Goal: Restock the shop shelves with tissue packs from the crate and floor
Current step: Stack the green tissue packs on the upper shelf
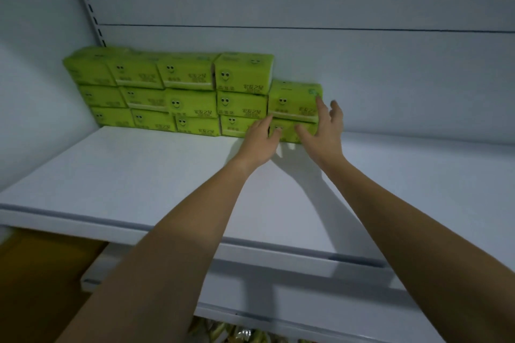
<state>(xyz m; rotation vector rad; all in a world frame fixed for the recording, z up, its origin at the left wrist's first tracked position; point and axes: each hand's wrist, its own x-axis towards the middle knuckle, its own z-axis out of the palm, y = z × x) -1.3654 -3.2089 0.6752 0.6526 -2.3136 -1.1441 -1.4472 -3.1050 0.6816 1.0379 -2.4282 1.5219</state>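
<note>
Green tissue packs with smiley faces are stacked three high against the back wall of a white shelf. At the stack's right end stands a shorter column of two packs: an upper pack on a bottom pack. My left hand rests with spread fingers on the left front of the bottom pack. My right hand is open, thumb on the bottom pack and a fingertip touching the upper pack's right corner. Neither hand grips a pack.
A slotted upright runs up the back wall at the left. A lower white shelf juts out below. Brown cardboard lies at the lower left, and some greenish packaging shows under the lower shelf.
</note>
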